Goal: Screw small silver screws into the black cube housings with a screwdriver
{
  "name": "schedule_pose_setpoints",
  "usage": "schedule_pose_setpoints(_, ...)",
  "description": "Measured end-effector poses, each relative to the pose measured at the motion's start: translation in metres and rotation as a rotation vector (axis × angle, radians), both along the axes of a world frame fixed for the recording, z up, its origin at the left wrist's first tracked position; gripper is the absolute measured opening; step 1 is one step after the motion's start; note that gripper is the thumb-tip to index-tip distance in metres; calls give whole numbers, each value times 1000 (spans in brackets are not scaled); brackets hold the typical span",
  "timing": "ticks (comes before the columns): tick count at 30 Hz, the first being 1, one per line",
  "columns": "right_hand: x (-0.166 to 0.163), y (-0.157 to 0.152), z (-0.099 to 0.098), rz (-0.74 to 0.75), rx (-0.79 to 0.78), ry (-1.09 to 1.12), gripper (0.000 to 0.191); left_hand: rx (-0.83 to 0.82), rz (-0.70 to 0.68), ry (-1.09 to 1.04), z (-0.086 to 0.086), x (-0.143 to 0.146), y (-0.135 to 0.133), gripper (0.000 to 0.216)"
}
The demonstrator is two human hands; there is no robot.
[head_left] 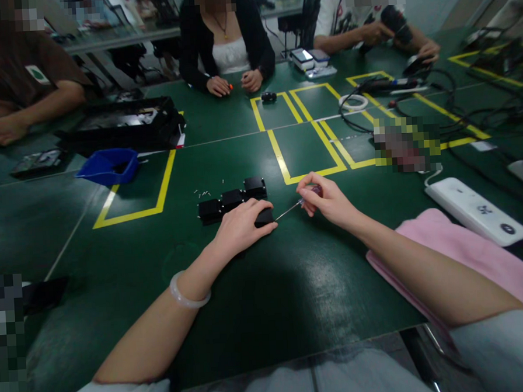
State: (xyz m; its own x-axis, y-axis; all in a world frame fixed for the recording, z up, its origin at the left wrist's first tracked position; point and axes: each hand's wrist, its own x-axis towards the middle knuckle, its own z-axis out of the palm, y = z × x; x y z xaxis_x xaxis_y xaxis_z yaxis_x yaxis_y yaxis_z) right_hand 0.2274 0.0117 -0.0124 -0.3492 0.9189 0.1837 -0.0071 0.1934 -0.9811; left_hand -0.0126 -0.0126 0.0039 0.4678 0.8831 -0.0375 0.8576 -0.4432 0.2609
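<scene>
My left hand is closed over a small black box-shaped part on the green table, mostly hidden under the palm. In my right hand is a screwdriver, its reddish handle between the fingers. The thin shaft points left and its tip meets the right end of the black part, near my left thumb. Just beyond my left hand stands a row of three black blocks, with small metal pieces at their ends. Several tiny screws lie scattered behind the row.
A blue tray and a large black housing stand to the left. At the right lie a pink cloth, a white power strip and tangled black cables. Several people sit across the table.
</scene>
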Motion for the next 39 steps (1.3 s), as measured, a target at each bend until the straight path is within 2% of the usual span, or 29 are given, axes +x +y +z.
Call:
schedule_pose_setpoints(17, 1, -1, 0, -32, 8, -64, 27, -3, -5, -8, 0, 0, 0, 45)
schedule_pose_setpoints(23, 2, 0, 0, -23, 9, -65, 18, -2, -8, -8, 1, 0, 0, 43)
schedule_pose_setpoints(39, 0, -1, 1, -73, -41, -84, 21, 8, -7, -8, 1, 1, 0, 43)
